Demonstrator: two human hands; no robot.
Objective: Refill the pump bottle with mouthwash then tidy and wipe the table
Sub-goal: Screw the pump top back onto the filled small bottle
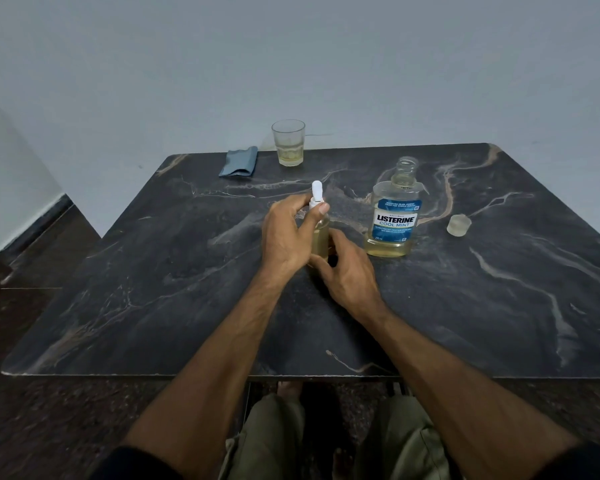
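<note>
A small clear pump bottle with yellowish liquid stands upright in the middle of the dark marble table. Its white pump head sticks up above my fingers. My left hand grips the bottle's neck and collar just under the pump. My right hand wraps the bottle's lower body from the right. To the right stands the mouthwash bottle, uncapped, with a blue label and a low level of yellowish liquid. Its clear cap lies on the table further right.
A glass tumbler with a little pale liquid stands at the table's far edge. A folded blue-grey cloth lies left of it. A pale wall rises right behind the table. My knees are under the near edge.
</note>
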